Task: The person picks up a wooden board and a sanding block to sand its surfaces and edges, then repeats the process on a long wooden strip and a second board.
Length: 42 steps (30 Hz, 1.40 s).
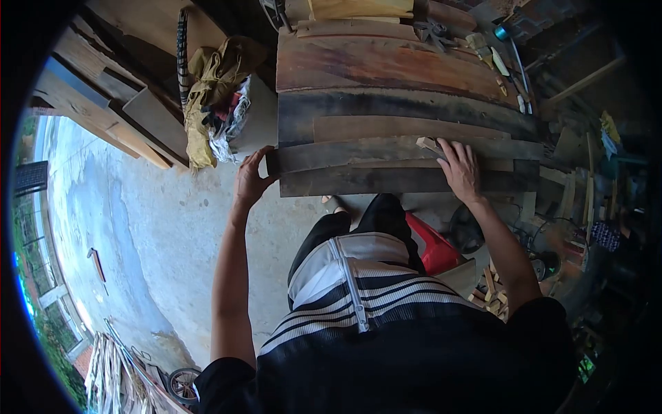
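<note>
A long dark wooden board lies lengthwise across the workbench top, close to its near side. My left hand is closed on the board's left end, thumb below and fingers above. Toward the board's right part, my right hand rests over the wood with its fingers around a small wooden block, whose pale end points left. Part of that block is hidden under the fingers. A thinner brown strip lies just beyond the board, and another dark plank runs along the near edge.
Hand tools and a blue roll sit at the bench's far right. A yellow sack stands left of the bench, by leaning boards. Below are a red plastic stool and wood offcuts.
</note>
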Motion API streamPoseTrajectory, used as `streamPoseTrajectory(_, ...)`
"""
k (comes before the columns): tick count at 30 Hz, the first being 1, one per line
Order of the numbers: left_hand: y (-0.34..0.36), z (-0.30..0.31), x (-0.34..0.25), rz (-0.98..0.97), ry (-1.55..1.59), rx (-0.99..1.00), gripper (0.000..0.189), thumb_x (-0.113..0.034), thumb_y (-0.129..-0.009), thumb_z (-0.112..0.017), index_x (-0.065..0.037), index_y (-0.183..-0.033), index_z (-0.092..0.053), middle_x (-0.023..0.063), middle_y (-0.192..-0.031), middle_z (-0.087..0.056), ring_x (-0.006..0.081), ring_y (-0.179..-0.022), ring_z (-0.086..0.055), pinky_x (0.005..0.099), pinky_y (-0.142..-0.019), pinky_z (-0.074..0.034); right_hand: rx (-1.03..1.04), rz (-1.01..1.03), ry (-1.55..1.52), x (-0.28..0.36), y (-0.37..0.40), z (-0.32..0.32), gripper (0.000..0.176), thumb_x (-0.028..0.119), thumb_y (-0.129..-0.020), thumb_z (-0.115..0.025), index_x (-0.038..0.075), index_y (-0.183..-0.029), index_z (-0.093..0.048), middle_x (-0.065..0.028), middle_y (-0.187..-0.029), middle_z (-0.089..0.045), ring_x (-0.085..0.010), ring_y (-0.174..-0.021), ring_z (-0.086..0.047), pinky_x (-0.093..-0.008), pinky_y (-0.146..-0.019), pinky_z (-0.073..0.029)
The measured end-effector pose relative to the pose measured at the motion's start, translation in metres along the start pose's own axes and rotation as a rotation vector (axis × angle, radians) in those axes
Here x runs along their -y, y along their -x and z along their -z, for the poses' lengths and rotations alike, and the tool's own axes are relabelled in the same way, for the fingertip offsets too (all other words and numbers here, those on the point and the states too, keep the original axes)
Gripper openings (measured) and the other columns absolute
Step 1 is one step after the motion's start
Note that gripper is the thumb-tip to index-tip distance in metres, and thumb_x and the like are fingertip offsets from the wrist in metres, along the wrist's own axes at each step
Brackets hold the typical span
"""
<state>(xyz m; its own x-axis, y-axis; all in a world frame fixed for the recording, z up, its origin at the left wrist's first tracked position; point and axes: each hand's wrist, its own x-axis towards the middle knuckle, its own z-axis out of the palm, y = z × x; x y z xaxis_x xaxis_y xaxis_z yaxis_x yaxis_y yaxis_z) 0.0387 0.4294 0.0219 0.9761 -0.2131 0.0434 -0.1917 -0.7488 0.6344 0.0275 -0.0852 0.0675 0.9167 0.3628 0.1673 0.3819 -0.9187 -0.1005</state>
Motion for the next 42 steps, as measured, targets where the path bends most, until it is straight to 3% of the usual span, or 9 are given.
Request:
streamPoseTrajectory(9, 0.002, -0.014, 0.011, 0.106, 0.229, -0.008, 0.075, 0.003, -0.068, -0.084, -0.008, -0.137, -0.057, 0.0093, -0.129, -0.067, 0.0252, -0.113, -0.067, 0.0372, -0.097, -0.054, -0.215, 0.136, -0.143, 0.156, -0.071, -0.069, 0.058, 0.027, -0.081, -0.078, 0.026, -0.135, -0.057, -0.0059, -0.119, -0.057, -0.0312, -0.110, -0.054, -0.0503, -0.091, -0.046)
streamPoseTrajectory(13, 0.005, -0.019, 0.022, 0.153, 0.295, 0.039, 0.081, 0.008, -0.068, -0.082, -0.010, -0.141, -0.054, 0.0075, -0.133, -0.065, 0.0219, -0.108, -0.069, 0.0361, -0.091, -0.056, -0.009, 0.296, -0.236, 0.231, -0.118, -0.079, 0.039, 0.014, -0.094, -0.056, 0.023, -0.132, -0.052, -0.0081, -0.122, -0.057, -0.0312, -0.115, -0.055, -0.0501, -0.096, -0.047)
streamPoseTrajectory(16, 0.005, -0.023, 0.030, 0.157, 0.357, 0.041, 0.083, 0.008, -0.068, -0.083, -0.012, -0.142, -0.052, 0.0078, -0.135, -0.063, 0.0227, -0.106, -0.069, 0.0373, -0.089, -0.058, -0.069, 0.321, -0.326, 0.213, -0.117, -0.075, 0.036, 0.015, -0.093, -0.055, 0.024, -0.129, -0.055, -0.0064, -0.114, -0.057, -0.0293, -0.115, -0.054, -0.0503, -0.098, -0.045)
streamPoseTrajectory(20, 0.001, -0.016, 0.017, 0.088, 0.271, 0.000, 0.088, 0.005, -0.067, -0.084, -0.013, -0.145, -0.049, 0.0086, -0.138, -0.062, 0.0248, -0.103, -0.070, 0.0390, -0.090, -0.058, -0.139, 0.057, -0.038, 0.098, -0.064, -0.037, 0.052, 0.034, -0.079, -0.076, 0.029, -0.128, -0.059, 0.0034, -0.109, -0.059, -0.0251, -0.103, -0.056, -0.0454, -0.080, -0.047)
streamPoseTrajectory(26, 0.005, -0.018, 0.017, 0.159, 0.333, -0.001, 0.087, 0.003, -0.069, -0.084, -0.013, -0.146, -0.048, 0.0087, -0.143, -0.059, 0.0261, -0.103, -0.071, 0.0391, -0.090, -0.058, -0.112, -0.431, 0.146, -0.087, 0.028, -0.007, 0.050, 0.035, -0.090, -0.069, 0.032, -0.138, -0.055, -0.0015, -0.114, -0.058, -0.0307, -0.100, -0.056, -0.0499, -0.082, -0.046)
streamPoseTrajectory(32, 0.007, -0.022, 0.020, 0.132, 0.398, -0.010, 0.084, 0.005, -0.071, -0.083, -0.011, -0.147, -0.049, 0.0095, -0.141, -0.061, 0.0244, -0.104, -0.073, 0.0345, -0.085, -0.059, -0.106, -0.148, 0.004, 0.086, -0.058, -0.025, 0.044, 0.034, -0.080, -0.075, 0.030, -0.123, -0.062, 0.0002, -0.106, -0.059, -0.0269, -0.097, -0.056, -0.0477, -0.077, -0.044)
streamPoseTrajectory(36, 0.007, -0.019, 0.015, 0.194, 0.381, 0.024, 0.085, 0.006, -0.072, -0.082, -0.010, -0.148, -0.047, 0.0114, -0.142, -0.060, 0.0196, -0.098, -0.074, 0.0309, -0.083, -0.059, -0.157, 0.120, -0.294, 0.218, -0.096, -0.081, 0.050, 0.028, -0.083, -0.073, 0.029, -0.130, -0.057, -0.0039, -0.117, -0.059, -0.0299, -0.116, -0.052, -0.0534, -0.097, -0.040)
streamPoseTrajectory(38, 0.006, -0.019, 0.013, 0.219, 0.406, 0.037, 0.085, 0.007, -0.074, -0.081, -0.010, -0.149, -0.046, 0.0120, -0.144, -0.058, 0.0198, -0.094, -0.074, 0.0294, -0.081, -0.059, 0.005, 0.201, -0.289, 0.229, -0.107, -0.079, 0.040, 0.024, -0.092, -0.063, 0.031, -0.130, -0.054, -0.0052, -0.122, -0.058, -0.0301, -0.128, -0.048, -0.0537, -0.104, -0.039)
streamPoseTrajectory(42, 0.004, -0.015, 0.023, 0.273, 0.208, 0.115, 0.095, -0.004, -0.070, -0.087, -0.011, -0.153, -0.041, 0.0143, -0.146, -0.055, 0.0291, -0.122, -0.062, 0.0450, -0.098, -0.052, -0.214, 0.135, -0.223, 0.136, -0.077, -0.053, 0.045, 0.032, -0.080, -0.074, 0.031, -0.122, -0.060, 0.0015, -0.109, -0.059, -0.0260, -0.106, -0.054, -0.0470, -0.088, -0.045)
